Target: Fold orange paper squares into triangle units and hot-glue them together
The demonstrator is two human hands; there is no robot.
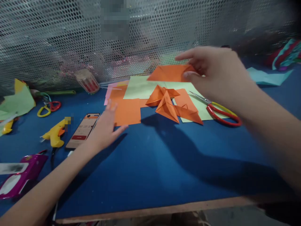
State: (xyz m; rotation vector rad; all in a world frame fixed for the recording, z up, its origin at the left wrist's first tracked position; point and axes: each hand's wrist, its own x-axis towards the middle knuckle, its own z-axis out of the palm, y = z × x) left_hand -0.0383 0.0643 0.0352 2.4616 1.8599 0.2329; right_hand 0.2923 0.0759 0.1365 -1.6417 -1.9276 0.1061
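Note:
My right hand (213,70) is raised above the table and pinches a folded orange paper (170,73) between thumb and fingers. My left hand (105,125) reaches forward with fingers spread, its fingertips at the edge of a flat orange paper square (128,111). Between the two hands, several folded orange paper pieces (171,105) lie in a heap on pale green sheets (141,88).
Red-handled scissors (219,111) lie at the right on the blue table (152,169). A phone (82,130), a yellow glue gun (55,133), small scissors (48,108) and a purple box (22,177) sit at the left. A perforated metal screen (58,37) stands behind.

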